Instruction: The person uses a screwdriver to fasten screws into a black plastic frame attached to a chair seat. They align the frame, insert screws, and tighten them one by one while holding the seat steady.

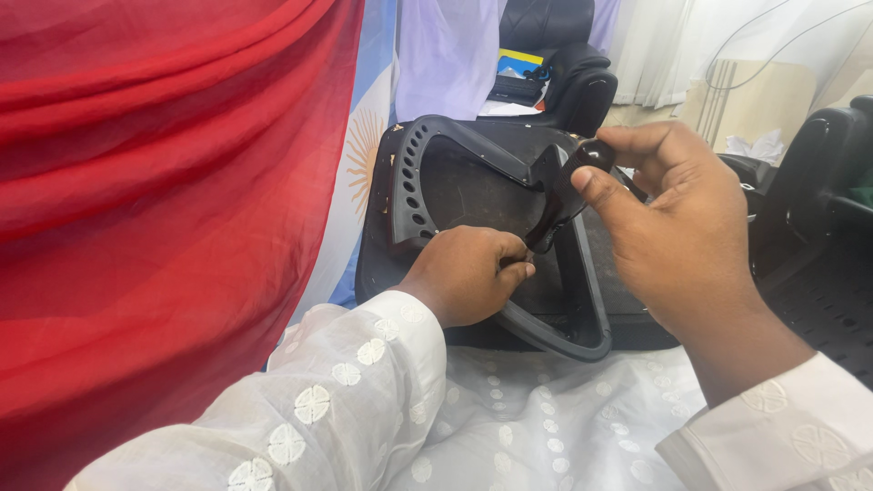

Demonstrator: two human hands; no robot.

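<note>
While the left hand (468, 273) grips the black plastic chair frame (414, 182) to steady it, the right hand (677, 218), at two o'clock from the left, closes its fingers (596, 189) on a dark-handled tool (566, 186).

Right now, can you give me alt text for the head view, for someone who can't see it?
Two hands work on a black plastic frame lying on a dark seat: the left hand grips a slim black tool low down, and the right hand holds its round top. White embroidered sleeves fill the foreground, and red cloth hangs at left.
</note>
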